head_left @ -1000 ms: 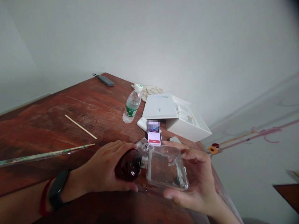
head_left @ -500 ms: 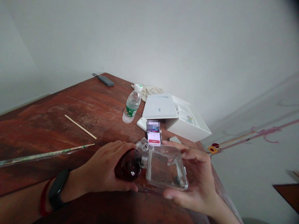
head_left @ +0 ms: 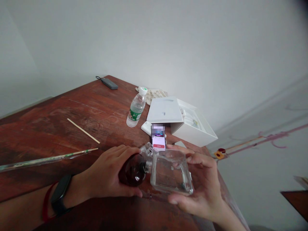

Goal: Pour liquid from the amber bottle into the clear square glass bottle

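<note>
My left hand (head_left: pixel 113 171) is closed around a dark reddish-brown rounded bottle (head_left: pixel 132 170), tipped on its side with its black neck to the right. In my right hand (head_left: pixel 204 183) is a clear square bottle (head_left: pixel 170 171), its flat side facing me and its threaded neck to the left. The two mouths meet end to end between my hands. Streaks of liquid or wet film show inside the clear bottle. Behind the necks, a small clear plastic piece (head_left: pixel 146 149) with a round hole shows partly. A phone (head_left: pixel 158 141) with its screen lit stands just beyond.
On the wooden table (head_left: pixel 48 128), a water bottle (head_left: pixel 136 109) stands left of an open white box (head_left: pixel 163 109). A bare chopstick (head_left: pixel 83 130) and a wrapped chopstick (head_left: pixel 48 160) lie at left. A grey device (head_left: pixel 109 83) and a cloth (head_left: pixel 156 93) are farther back, near the wall.
Both hands and both bottles keep almost the same place. Within the clear bottle the wet streaks look slightly different.
</note>
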{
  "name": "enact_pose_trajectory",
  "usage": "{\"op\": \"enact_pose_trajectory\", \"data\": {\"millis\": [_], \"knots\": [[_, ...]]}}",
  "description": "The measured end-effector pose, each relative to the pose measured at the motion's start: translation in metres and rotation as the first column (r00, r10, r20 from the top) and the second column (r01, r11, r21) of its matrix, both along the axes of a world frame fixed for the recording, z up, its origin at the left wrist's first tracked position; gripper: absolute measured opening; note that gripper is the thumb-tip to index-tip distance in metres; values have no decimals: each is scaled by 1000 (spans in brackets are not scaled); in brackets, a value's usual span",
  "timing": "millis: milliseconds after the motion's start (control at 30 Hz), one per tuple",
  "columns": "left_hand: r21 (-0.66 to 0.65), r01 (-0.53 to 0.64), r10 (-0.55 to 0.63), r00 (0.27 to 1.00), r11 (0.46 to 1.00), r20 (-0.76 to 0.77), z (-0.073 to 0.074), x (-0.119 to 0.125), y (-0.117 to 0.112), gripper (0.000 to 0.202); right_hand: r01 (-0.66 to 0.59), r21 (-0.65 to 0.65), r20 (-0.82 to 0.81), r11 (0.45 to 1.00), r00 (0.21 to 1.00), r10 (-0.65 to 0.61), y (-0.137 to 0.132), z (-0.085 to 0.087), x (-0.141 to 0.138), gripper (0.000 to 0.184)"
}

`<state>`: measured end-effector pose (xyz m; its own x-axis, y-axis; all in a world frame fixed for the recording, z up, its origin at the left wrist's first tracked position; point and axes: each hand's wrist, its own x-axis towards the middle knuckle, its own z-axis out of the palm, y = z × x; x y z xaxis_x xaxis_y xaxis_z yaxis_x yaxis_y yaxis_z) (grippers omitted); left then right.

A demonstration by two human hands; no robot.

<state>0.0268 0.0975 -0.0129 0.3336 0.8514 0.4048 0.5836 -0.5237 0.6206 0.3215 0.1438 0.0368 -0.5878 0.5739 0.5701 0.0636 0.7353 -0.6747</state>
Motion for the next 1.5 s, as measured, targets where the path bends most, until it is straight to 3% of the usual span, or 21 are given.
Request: {"op": "enact_pose_trajectory", "data": {"millis": [500,1500], "knots": [[-4,1,0,1000,1000,11,1,0,1,89,-31,-22,-48,999,998,30,-1,2,-5,76],[-23,-2,3,1000,1000,27,2,2,0,87,23,-48,-45,999,999,-25,-4,2,-8,79]]}}
